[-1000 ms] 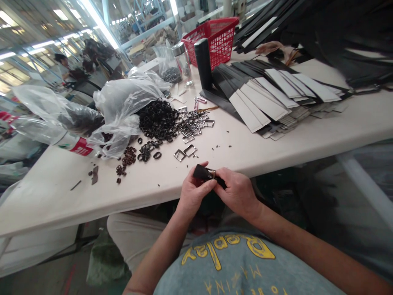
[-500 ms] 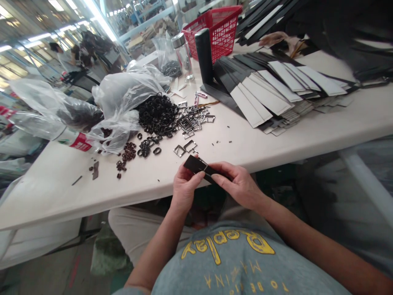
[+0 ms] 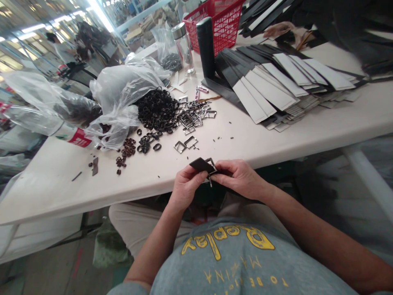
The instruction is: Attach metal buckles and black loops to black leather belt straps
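Left fingers (image 3: 201, 177) pinching a black strap (image 3: 201, 164), right fingers (image 3: 225, 165) closed on a metal buckle (image 3: 213, 164), loose buckles (image 3: 193, 116) at eleven o'clock, strips (image 3: 268, 91) at one, on the desk (image 3: 270, 143)

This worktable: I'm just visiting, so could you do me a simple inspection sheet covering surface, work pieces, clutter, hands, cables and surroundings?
Surface: pale tabletop with a few small dark bits lying on it.
Work pieces: black strip and metal buckle held together; loose buckles, black rings and a fan of strips on the table.
Clutter: plastic bags, red-labelled bottle, clear lidded bottle, red basket.
Hands: left hand pinches the strip; right hand is closed on the work beside the buckle, exact hold partly hidden.
Cables: nothing seen.
Surroundings: another person in the background; ceiling lights on.
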`<act>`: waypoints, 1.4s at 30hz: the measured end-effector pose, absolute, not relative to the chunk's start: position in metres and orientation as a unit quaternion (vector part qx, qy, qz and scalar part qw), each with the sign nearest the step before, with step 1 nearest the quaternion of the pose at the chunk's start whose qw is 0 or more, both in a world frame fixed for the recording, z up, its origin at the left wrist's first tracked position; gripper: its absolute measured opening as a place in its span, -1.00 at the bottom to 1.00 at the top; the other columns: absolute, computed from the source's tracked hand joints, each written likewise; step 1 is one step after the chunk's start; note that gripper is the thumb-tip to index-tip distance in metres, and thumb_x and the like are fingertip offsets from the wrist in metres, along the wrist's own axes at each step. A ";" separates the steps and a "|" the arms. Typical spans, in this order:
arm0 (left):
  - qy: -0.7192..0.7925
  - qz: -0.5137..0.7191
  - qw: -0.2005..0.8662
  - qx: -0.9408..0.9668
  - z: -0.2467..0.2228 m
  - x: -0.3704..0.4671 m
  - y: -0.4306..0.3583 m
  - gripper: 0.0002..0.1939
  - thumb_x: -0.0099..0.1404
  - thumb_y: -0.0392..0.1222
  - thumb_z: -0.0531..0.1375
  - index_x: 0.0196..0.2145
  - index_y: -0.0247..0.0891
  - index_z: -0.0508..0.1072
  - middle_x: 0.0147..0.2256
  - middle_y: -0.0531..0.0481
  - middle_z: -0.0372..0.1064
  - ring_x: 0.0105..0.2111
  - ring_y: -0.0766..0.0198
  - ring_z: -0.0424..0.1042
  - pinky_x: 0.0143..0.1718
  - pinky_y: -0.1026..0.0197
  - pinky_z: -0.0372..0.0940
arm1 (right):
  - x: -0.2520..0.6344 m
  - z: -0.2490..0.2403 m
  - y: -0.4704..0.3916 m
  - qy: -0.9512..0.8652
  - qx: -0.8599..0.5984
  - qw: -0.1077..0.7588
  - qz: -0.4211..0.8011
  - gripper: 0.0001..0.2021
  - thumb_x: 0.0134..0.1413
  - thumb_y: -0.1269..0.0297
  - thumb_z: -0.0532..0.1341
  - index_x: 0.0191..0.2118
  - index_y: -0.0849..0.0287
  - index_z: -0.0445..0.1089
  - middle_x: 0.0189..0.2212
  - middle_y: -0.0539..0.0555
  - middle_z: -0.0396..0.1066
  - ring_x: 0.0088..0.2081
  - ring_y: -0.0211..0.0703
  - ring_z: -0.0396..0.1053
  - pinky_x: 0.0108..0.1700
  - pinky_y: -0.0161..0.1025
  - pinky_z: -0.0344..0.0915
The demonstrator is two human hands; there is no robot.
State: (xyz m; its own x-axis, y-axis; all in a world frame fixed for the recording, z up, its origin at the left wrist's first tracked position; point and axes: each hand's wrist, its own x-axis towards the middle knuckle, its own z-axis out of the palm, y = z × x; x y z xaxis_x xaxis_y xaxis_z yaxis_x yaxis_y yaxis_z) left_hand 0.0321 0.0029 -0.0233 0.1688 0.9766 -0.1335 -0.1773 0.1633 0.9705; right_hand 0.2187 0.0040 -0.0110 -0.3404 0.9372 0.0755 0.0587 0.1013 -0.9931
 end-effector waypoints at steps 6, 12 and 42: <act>0.425 0.436 0.651 0.454 -0.022 0.032 0.000 -0.76 0.16 -0.10 0.39 -0.19 -0.18 0.63 -0.25 -0.01 0.60 -0.23 0.18 0.53 -0.13 0.17 0.40 | 0.215 -0.021 0.001 -0.608 -0.430 0.415 0.522 -0.76 0.09 0.08 0.30 -0.37 0.17 0.53 -0.46 -0.02 0.47 -0.39 -0.16 0.35 -0.32 -0.28 0.28; 0.403 0.434 0.668 0.450 -0.018 0.037 0.002 -0.71 0.08 -0.09 0.44 -0.22 -0.21 0.63 -0.26 -0.03 0.60 -0.27 0.21 0.52 -0.16 0.20 0.39 | 0.212 -0.020 -0.001 -0.618 -0.449 0.416 0.494 -0.78 0.14 0.13 0.26 -0.35 0.17 0.54 -0.44 -0.01 0.49 -0.36 -0.11 0.39 -0.31 -0.25 0.28; 0.389 0.575 0.686 0.217 -0.019 0.058 0.007 -0.64 0.05 -0.14 0.43 -0.16 -0.22 0.61 -0.38 0.05 0.51 -0.45 0.39 0.38 -0.32 0.29 0.32 | 0.214 -0.033 -0.024 -0.590 -0.447 0.352 0.573 -0.70 0.28 0.05 0.15 -0.36 0.16 0.41 -0.51 0.02 0.45 -0.50 -0.20 0.39 -0.41 -0.30 0.33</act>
State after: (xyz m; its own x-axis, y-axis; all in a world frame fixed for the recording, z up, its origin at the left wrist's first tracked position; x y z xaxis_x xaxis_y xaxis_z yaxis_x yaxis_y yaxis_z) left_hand 0.0583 0.0070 -0.0192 0.0348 0.9581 -0.2843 -0.6199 0.2438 0.7458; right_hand 0.2140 -0.0240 -0.0329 -0.3526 0.9306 -0.0977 0.1242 -0.0569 -0.9906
